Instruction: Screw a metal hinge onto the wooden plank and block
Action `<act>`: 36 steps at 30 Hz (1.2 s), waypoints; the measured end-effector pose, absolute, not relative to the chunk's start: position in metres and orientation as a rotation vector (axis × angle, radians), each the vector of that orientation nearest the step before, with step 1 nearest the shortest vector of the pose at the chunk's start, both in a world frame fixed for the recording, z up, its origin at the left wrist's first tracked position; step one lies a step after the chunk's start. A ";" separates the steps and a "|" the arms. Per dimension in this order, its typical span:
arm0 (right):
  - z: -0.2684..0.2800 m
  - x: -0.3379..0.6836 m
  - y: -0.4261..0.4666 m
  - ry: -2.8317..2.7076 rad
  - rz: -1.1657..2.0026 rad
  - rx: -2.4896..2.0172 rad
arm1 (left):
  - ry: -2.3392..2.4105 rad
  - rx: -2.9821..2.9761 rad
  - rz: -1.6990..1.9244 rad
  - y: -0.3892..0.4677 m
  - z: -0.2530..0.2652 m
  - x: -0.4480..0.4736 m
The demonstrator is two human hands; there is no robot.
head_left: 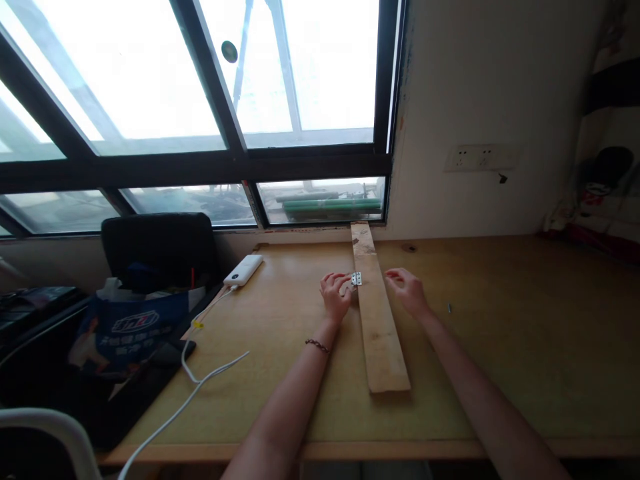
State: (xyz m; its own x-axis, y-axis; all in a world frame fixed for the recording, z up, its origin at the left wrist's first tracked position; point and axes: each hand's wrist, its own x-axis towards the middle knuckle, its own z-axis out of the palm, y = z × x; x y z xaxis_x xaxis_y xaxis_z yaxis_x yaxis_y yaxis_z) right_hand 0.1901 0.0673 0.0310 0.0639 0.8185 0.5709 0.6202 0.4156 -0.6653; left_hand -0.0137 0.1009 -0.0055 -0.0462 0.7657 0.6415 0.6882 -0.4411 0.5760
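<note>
A long wooden plank [383, 327] lies lengthwise on the table, its far end near the window. At its left edge, partly on the wood, is a small silvery metal hinge [356, 279] with holes. My left hand [336, 293] has its thumb and fingers curled around the hinge's left side, steadying it. Just past the plank's right edge, my right hand [406, 291] is closed with fingertips together; whether something tiny sits between them cannot be made out. A small screw [449, 308] lies on the tabletop, right of my right hand.
A white power bank [244, 270] with a white cable [200, 383] lies along the left side of the wooden table [525, 360]. Beyond that edge stand a black chair [157, 243] and a blue bag [133, 337]. A wall socket [475, 158] is above the table.
</note>
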 end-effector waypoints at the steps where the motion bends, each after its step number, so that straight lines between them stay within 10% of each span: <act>1: 0.025 0.209 0.059 -1.537 0.260 -1.351 | 1.603 2.146 1.507 0.096 -0.004 -0.012; 8: -0.030 0.313 0.030 -0.864 0.265 -1.755 | 1.498 2.325 1.446 0.071 0.000 -0.006; 24: -0.040 0.313 0.031 -1.310 0.110 -2.326 | 1.465 2.224 1.099 0.060 -0.009 -0.001; 36: -0.029 0.303 0.034 -0.955 0.400 -1.737 | 1.592 2.243 0.936 0.065 -0.011 -0.003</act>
State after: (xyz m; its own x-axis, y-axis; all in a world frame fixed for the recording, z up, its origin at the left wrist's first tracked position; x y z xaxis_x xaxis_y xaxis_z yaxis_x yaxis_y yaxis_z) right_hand 0.3029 0.0344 -0.0292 0.6238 0.7604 0.1808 0.4046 -0.1162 -0.9071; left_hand -0.0026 0.0650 -0.0111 0.2029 0.9097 0.3623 0.7590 -0.3799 0.5288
